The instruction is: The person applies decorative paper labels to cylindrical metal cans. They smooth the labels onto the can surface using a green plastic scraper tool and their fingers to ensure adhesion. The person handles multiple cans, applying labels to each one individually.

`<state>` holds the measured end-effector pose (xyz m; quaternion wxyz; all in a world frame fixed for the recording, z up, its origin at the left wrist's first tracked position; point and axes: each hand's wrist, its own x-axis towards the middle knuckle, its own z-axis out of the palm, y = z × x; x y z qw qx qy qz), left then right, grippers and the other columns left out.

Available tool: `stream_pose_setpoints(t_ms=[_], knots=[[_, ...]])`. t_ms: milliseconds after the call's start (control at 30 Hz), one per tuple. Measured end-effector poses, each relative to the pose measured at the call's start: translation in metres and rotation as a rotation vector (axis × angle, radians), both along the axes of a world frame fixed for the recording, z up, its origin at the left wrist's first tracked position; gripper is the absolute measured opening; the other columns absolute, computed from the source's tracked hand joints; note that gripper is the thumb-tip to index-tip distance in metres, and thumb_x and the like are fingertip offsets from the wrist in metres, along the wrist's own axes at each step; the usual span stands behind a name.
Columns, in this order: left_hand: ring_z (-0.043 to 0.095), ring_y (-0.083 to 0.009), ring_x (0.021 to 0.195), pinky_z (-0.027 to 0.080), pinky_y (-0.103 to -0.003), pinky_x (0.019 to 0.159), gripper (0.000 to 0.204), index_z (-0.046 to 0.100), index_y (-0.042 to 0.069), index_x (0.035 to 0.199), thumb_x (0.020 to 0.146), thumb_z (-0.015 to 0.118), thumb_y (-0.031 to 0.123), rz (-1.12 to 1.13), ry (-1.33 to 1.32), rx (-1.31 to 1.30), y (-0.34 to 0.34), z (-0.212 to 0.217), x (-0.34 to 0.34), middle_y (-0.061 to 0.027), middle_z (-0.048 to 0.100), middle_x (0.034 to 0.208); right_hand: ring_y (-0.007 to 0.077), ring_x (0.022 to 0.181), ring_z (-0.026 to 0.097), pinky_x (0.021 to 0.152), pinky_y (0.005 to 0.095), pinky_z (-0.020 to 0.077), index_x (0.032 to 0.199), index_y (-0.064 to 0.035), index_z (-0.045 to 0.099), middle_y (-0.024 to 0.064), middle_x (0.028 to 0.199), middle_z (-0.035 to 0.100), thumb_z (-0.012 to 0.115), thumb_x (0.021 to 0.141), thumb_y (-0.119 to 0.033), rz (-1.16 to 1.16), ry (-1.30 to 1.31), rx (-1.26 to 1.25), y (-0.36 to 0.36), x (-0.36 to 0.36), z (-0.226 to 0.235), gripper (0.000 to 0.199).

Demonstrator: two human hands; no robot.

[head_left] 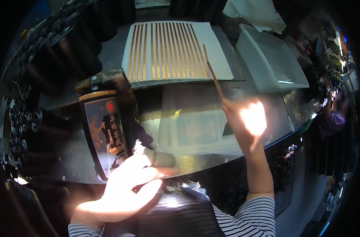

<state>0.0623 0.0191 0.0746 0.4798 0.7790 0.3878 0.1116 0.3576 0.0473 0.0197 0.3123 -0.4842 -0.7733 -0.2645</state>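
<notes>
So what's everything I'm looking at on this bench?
Ribbed board: one, white, far centre of the bench.
Gold strips: about fifteen, laid side by side on the board.
Stick: one, thin, brown, held in the right hand, tip over the board.
Black box: one, tall, with gold and red markings, left of centre, held by the left hand.
Clear sheet: one, see-through, centre of the bench.
Tub: one, white, far right.
Dark cylinders: many, black, along the left edge.
Another person: one, purple sleeve, far right.
Left hand: on the box, fingers wrapped in pale tape.
Right hand: raised, gripping the stick.
</notes>
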Motion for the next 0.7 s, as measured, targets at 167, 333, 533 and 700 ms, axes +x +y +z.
stream_pose_setpoints(t_ms=[167,333,533,700], knots=[[0.059,-0.0172,0.087,0.047,-0.027,0.077,0.029,0.057,0.000,0.113,0.091,0.051,0.018,0.098,-0.291,-0.469,-0.007,-0.028,0.040,-0.0113,0.060,0.095,0.0150,0.057,0.051,0.053,0.0273,0.0421,0.082,-0.0084,0.067,0.0022,0.070,0.058,0.074,0.065,-0.010,0.251,0.196,-0.398,-0.092,-0.063,0.022,0.019],[0.057,-0.0216,0.077,0.048,-0.033,0.065,0.018,0.059,-0.001,0.094,0.080,0.060,0.010,-0.118,-0.161,0.328,-0.027,-0.034,0.014,-0.0122,0.059,0.093,0.0156,0.065,0.059,0.053,0.0268,0.0497,0.096,-0.0076,0.064,0.0051,0.080,0.062,0.073,0.071,-0.026,0.542,0.414,-0.476,-0.101,-0.076,0.020,0.033],[0.054,-0.0278,0.093,0.036,-0.043,0.084,0.018,0.063,0.013,0.089,0.072,0.063,0.019,0.175,0.309,0.699,-0.073,-0.024,-0.023,-0.0085,0.058,0.097,0.0189,0.067,0.057,0.061,0.0274,0.0466,0.108,-0.0045,0.060,0.0083,0.079,0.059,0.068,0.076,-0.008,0.551,0.829,-1.350,-0.070,-0.122,0.021,0.034],[0.053,-0.0238,0.093,0.033,-0.039,0.087,0.007,0.066,0.007,0.080,0.075,0.064,0.012,0.418,0.149,0.468,-0.074,-0.032,-0.076,-0.0067,0.063,0.090,0.0123,0.071,0.057,0.065,0.0217,0.0480,0.085,-0.0010,0.065,0.0065,0.080,0.060,0.071,0.073,-0.002,0.617,1.009,-1.325,-0.069,-0.154,0.014,0.014]])
